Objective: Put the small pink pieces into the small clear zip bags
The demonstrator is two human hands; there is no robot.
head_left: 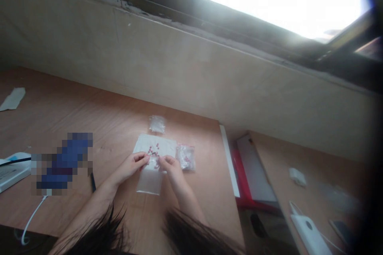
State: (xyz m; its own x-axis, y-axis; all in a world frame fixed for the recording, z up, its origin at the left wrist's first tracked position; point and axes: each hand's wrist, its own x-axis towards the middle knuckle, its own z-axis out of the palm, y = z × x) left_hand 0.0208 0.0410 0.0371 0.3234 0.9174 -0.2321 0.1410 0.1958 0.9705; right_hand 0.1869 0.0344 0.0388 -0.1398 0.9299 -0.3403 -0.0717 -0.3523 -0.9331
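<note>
A clear plastic bag [149, 181] hangs between my two hands, its top edge toward the wall. My left hand [138, 163] pinches the top left corner, and my right hand [169, 163] pinches the top right. Just beyond them several small dark red pieces [153, 149] lie on a white sheet [170, 144]. To the right of my right hand sits a clear bag with a red strip [186, 157], with some reddish pieces in it. Behind the sheet rests a small stack of clear bags [157, 124].
On the left are a blurred blue object [67, 161] with a white cable [32, 217], a white power strip [14, 171] and a paper scrap [13, 99]. A second table [275, 155] on the right holds a white device [309, 233]. Wall and window stand behind.
</note>
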